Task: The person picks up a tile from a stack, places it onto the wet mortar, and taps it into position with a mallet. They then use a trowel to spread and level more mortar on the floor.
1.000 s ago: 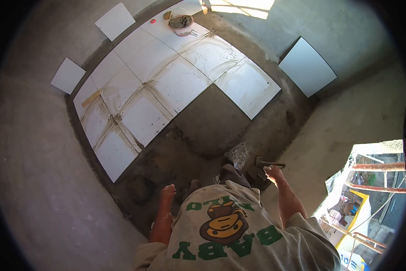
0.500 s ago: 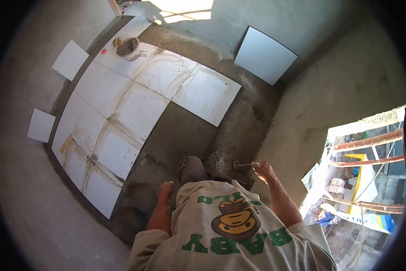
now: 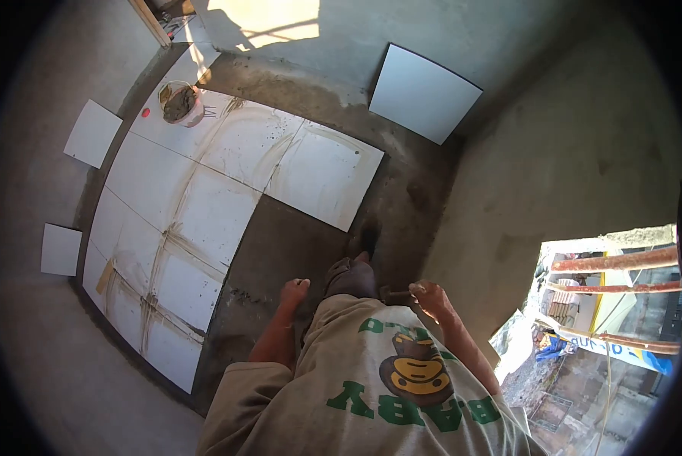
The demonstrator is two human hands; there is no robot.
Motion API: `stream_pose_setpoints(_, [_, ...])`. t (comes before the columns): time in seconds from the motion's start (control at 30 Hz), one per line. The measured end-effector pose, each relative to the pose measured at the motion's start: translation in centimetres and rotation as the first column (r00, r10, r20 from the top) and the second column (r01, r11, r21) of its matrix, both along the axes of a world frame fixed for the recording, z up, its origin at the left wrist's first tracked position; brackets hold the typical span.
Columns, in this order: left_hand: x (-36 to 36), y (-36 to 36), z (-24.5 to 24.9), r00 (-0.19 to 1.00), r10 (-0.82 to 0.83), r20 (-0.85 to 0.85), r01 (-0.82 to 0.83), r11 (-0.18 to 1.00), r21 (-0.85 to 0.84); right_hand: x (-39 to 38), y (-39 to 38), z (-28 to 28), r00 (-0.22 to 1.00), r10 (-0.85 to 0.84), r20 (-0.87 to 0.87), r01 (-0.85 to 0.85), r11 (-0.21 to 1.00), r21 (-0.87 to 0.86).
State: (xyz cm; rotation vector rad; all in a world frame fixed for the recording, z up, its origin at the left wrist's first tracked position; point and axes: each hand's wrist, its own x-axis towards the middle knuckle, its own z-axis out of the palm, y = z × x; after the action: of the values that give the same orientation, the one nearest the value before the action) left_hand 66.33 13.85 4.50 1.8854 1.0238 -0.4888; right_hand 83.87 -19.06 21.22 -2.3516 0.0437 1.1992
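Note:
My right hand (image 3: 430,298) is closed around the handle of a hammer (image 3: 396,292), which points left beside my legs. My left hand (image 3: 295,290) hangs closed in a loose fist above the bare grey floor, and no object shows in it. In front of me and to the left lie white floor tiles (image 3: 218,199), smeared with brown mortar along several joints. My knee and one foot (image 3: 362,257) show ahead of my shirt, partly hiding the floor.
A bucket of mortar (image 3: 181,105) stands on the far tiles. One large white tile (image 3: 424,91) leans at the far wall; smaller ones (image 3: 92,133) lean at the left wall. Bare floor (image 3: 299,239) borders the laid tiles. A window opening with rusty bars (image 3: 614,260) is at right.
The view has shifted as I move forward and turn. One foot has come forward. My left hand has risen a little, and the hammer in my right hand now sits closer to my body.

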Motion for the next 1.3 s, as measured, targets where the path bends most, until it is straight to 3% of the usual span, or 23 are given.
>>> stream_pose_setpoints(0.1, [3.0,-0.1,-0.2,0.999,-0.017,-0.04,0.019,0.998,0.064,6.1,0.8,-1.9,0.998,0.025,0.062,-0.028,0.999,0.042])
stream_pose_setpoints(0.17, [4.6,0.1,-1.4,0.994,-0.048,-0.1,0.053,0.997,0.049,10.7,0.5,-3.7,0.998,0.052,0.04,-0.053,0.998,0.026])
stream_pose_setpoints(0.23, [7.3,0.1,-0.1,0.989,0.011,-0.149,-0.012,1.0,-0.006,14.4,-0.2,-3.8,0.997,0.073,0.018,-0.073,0.997,0.014])
stream_pose_setpoints(0.3, [12.2,1.1,0.4,0.984,0.069,-0.167,-0.077,0.996,-0.041,19.2,-0.7,-3.8,0.961,0.185,0.205,-0.154,0.975,-0.159])
stream_pose_setpoints(0.37, [16.2,1.5,1.0,0.992,-0.045,-0.117,0.053,0.996,0.066,23.7,-2.3,-4.5,0.97,0.118,0.211,-0.08,0.98,-0.18])
stream_pose_setpoints(0.43, [21.2,3.2,1.6,0.995,-0.033,-0.092,0.038,0.998,0.055,27.1,-6.3,-8.4,0.983,-0.012,0.181,0.027,0.996,-0.082])
stream_pose_setpoints(0.47, [23.9,4.0,1.9,0.999,0.018,-0.027,-0.017,1.0,0.005,28.5,-6.2,-8.0,0.982,-0.011,0.19,0.025,0.997,-0.073])
stream_pose_setpoints(0.53, [28.6,5.1,3.5,0.995,0.088,0.045,-0.086,0.995,-0.048,30.1,-6.8,-6.8,0.967,-0.246,0.061,0.246,0.969,0.007])
stream_pose_setpoints(0.6, [31.8,5.6,5.7,0.949,0.219,0.226,-0.213,0.976,-0.05,31.1,-7.0,-7.0,0.981,-0.184,0.065,0.187,0.981,-0.045])
stream_pose_setpoints(0.67, [33.0,5.7,6.4,0.912,0.329,0.244,-0.314,0.944,-0.099,32.1,-8.9,-9.9,0.992,-0.11,0.064,0.116,0.989,-0.096])
stream_pose_setpoints(0.73, [33.0,5.9,6.0,0.86,0.443,0.252,-0.419,0.896,-0.145,34.3,-12.0,-14.8,0.991,0.101,0.082,-0.086,0.981,-0.173])
stream_pose_setpoints(0.77, [31.8,5.8,4.2,0.881,0.437,0.182,-0.419,0.899,-0.127,35.9,-11.3,-14.1,0.989,0.141,0.034,-0.133,0.974,-0.184])
stream_pose_setpoints(0.8, [30.2,5.5,2.3,0.896,0.43,0.107,-0.42,0.901,-0.11,37.4,-10.2,-12.7,0.985,0.171,0.023,-0.164,0.97,-0.179])
stream_pose_setpoints(0.87, [25.8,4.0,-1.9,0.859,0.511,0.021,-0.509,0.859,-0.055,40.9,-6.9,-9.9,0.997,-0.003,-0.072,-0.009,0.987,-0.163])
stream_pose_setpoints(0.9, [23.0,2.9,-4.4,0.852,0.524,-0.007,-0.524,0.852,0.002,43.0,-6.1,-10.0,0.997,0.006,-0.082,-0.017,0.992,-0.128])
stream_pose_setpoints(1.03, [15.9,-3.4,-5.3,0.777,0.615,-0.133,-0.6,0.788,0.138,54.1,-2.0,-12.2,0.959,0.195,-0.208,-0.22,0.97,-0.104])
stream_pose_setpoints(1.1, [13.7,-8.0,-7.4,0.783,0.597,-0.175,-0.553,0.796,0.245,58.4,3.3,-8.9,0.954,0.284,-0.1,-0.293,0.952,-0.092])
stream_pose_setpoints(1.17, [15.2,-12.7,-6.8,0.683,0.712,-0.162,-0.672,0.7,0.242,64.8,7.3,-9.2,0.851,0.521,-0.067,-0.525,0.842,-0.126])
stream_pose_setpoints(1.2, [16.8,-14.8,-6.7,0.604,0.783,-0.147,-0.751,0.621,0.224,69.9,7.1,-13.4,0.665,0.732,0.151,-0.735,0.677,-0.048])
stream_pose_setpoints(1.23, [20.0,-15.8,-3.7,0.782,0.532,-0.326,-0.464,0.845,0.265,74.3,6.6,-18.1,0.411,0.832,0.372,-0.892,0.452,-0.024])
stream_pose_setpoints(1.27, [22.5,-17.5,-3.0,0.765,0.552,-0.333,-0.488,0.833,0.261,74.7,9.9,-15.1,0.644,0.721,0.258,-0.75,0.661,0.023])
stream_pose_setpoints(1.3, [24.8,-19.4,-2.7,0.661,0.725,-0.193,-0.694,0.688,0.212,74.0,14.4,-9.7,0.824,0.55,0.134,-0.558,0.829,0.03])
